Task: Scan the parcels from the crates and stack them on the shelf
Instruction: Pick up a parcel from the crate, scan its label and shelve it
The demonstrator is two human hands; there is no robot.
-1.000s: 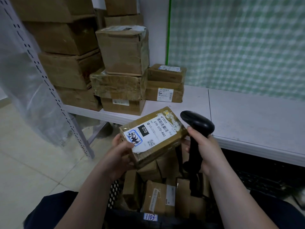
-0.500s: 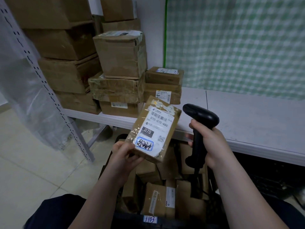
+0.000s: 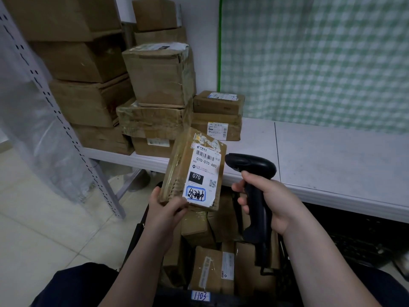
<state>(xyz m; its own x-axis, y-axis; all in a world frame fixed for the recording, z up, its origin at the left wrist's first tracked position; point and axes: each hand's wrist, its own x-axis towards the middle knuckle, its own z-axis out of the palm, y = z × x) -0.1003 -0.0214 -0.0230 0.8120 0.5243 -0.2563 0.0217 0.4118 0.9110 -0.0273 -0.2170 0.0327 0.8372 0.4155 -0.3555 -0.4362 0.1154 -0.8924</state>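
Running from the far left across to the right, a white shelf (image 3: 332, 165) stands in front of a green-and-white checked wall covering (image 3: 309, 63). Its far left end is piled with brown cartons (image 3: 159, 74) in several stacks. A perforated metal upright (image 3: 66, 134) with clear plastic sheeting (image 3: 33, 129) behind it stands on the left, over a pale tiled floor (image 3: 33, 229). Near the person, below the shelf edge, a dark crate (image 3: 139, 231) holds more taped parcels (image 3: 212, 269), with a tag reading 1103 (image 3: 200, 296) at its near rim. The left hand (image 3: 164, 210) grips the near lower corner of a parcel (image 3: 194, 169), thumb on its label face and fingers curled behind. It is held tilted almost upright above the crate, just in front of the shelf edge. The right hand (image 3: 270, 202) is wrapped around the handle of a black scanner (image 3: 252, 167), forefinger at the front of the grip. The scanner's head points left at the parcel's label, just beside it.
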